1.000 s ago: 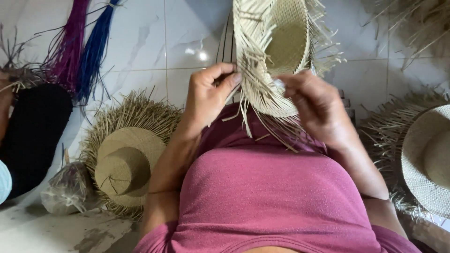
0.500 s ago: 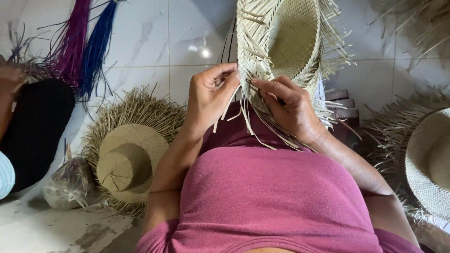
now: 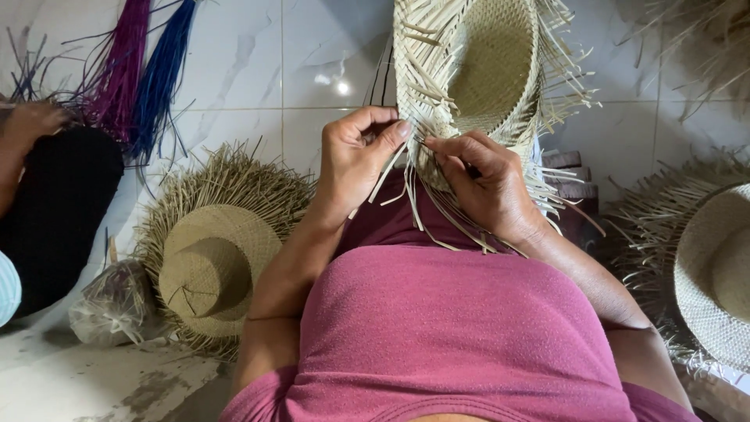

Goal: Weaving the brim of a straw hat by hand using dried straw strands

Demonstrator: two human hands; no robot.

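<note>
I hold a half-woven straw hat (image 3: 484, 70) up in front of me, its hollow crown facing me and loose pale strips hanging from the brim. My left hand (image 3: 355, 160) pinches straw strips at the brim's lower left edge. My right hand (image 3: 484, 184) grips the brim just beside it, fingers closed on the strips. The two hands almost touch at the fingertips.
A finished-looking straw hat (image 3: 207, 258) with a frayed brim lies on the tiled floor at the left, a clear plastic bag (image 3: 113, 305) beside it. Another straw hat (image 3: 715, 273) lies at the right. Purple and blue fibre bundles (image 3: 144, 70) hang at upper left. Another person's hand (image 3: 31, 121) and dark garment are at far left.
My right hand has slid left along the brim toward my left hand, and the hat has shifted up and right a little.
</note>
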